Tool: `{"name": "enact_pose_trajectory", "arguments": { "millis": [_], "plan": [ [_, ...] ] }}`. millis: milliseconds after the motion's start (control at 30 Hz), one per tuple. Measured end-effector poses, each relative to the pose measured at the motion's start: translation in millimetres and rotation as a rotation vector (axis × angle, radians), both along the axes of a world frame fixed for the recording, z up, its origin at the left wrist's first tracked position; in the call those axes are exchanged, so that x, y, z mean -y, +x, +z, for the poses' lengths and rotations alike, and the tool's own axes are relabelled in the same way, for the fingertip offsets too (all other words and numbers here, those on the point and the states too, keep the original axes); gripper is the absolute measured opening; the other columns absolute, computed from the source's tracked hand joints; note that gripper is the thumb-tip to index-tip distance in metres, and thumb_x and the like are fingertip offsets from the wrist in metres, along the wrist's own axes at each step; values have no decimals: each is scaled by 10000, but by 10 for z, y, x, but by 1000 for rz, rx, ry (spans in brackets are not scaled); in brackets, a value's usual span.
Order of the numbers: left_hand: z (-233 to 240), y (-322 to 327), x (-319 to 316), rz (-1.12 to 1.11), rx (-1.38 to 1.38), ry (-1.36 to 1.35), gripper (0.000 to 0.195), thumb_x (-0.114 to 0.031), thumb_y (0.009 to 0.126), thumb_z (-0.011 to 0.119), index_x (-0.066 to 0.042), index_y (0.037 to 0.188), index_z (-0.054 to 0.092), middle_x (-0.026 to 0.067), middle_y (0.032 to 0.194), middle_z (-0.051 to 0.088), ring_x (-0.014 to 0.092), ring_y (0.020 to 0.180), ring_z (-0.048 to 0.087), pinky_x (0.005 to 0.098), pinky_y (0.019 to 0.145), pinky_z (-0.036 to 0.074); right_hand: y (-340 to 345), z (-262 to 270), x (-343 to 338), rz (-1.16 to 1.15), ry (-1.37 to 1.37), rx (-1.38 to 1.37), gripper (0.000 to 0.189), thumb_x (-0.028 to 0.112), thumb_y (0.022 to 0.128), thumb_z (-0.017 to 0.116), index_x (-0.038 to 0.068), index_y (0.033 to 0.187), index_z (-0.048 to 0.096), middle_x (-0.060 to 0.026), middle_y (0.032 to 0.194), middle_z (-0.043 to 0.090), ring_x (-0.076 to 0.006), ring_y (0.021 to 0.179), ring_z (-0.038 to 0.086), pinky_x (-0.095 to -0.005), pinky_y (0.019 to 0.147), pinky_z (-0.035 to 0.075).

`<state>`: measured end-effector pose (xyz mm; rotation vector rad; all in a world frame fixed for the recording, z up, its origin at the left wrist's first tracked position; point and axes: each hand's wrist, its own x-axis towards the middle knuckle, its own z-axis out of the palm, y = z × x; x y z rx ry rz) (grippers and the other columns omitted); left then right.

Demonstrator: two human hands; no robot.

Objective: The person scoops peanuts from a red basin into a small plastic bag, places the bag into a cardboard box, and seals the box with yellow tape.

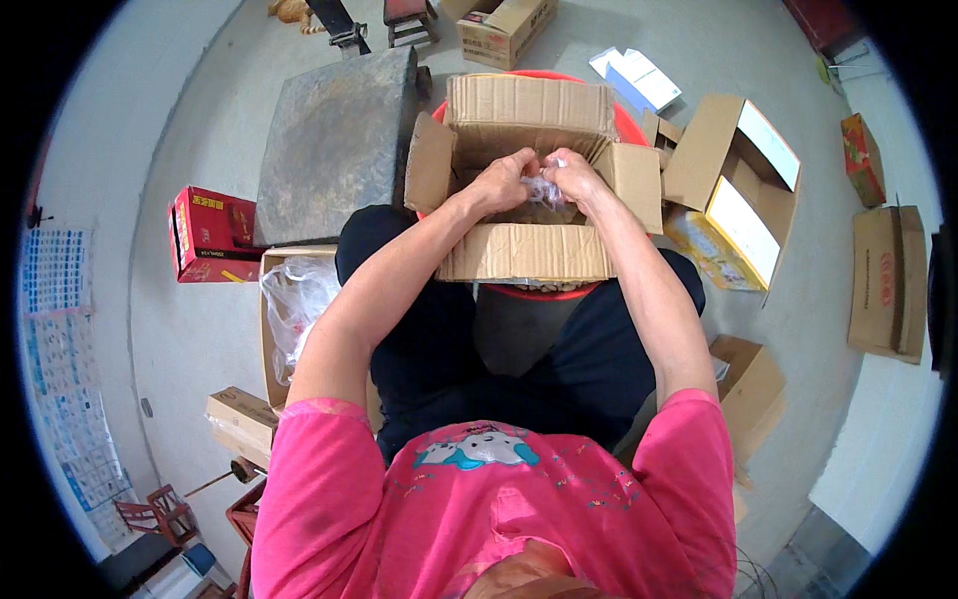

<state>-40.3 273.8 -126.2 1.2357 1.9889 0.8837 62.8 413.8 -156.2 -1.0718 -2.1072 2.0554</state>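
Note:
An open cardboard box with its flaps folded outward rests on a red plastic basin between my knees. Inside the box opening, my left hand and my right hand are close together. Both pinch the gathered top of a clear plastic bag, one hand on each side of it. The lower part of the bag and the bottom of the box are partly hidden. Below the near flap, small pale-brown pieces show in the basin.
A dark square-topped table stands at the left, beside a red carton. A box holding plastic bags lies near my left arm. Open cartons lie at the right. A white and blue box and another carton are ahead.

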Motion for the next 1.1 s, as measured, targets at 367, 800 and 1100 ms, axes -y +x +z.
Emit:
{"name": "enact_pose_trajectory", "arguments": {
  "millis": [367,800,1100],
  "plan": [
    [-82,-33,40,7,-190,13,186,-60,785,603,-33,968,587,178,877,669,358,866,657,415,771,521,-19,-4,33,17,-65,-57,379,60,764,660,26,1125,550,-86,958,600,-185,865,583,-321,744,495],
    [-228,-157,-22,118,241,-310,159,-103,825,608,21,924,615,153,796,655,181,634,632,349,544,516,41,196,201,576,800,123,239,92,793,574,6,997,663,-237,1021,654,-404,999,614,-433,876,495],
    [-170,11,40,-10,-158,-4,251,-157,812,630,-23,1025,617,199,936,680,354,972,646,412,866,496,-58,-147,28,477,598,184,254,84,816,503,7,977,685,-242,1030,666,-368,1002,646,-439,856,494]
  ]
}}
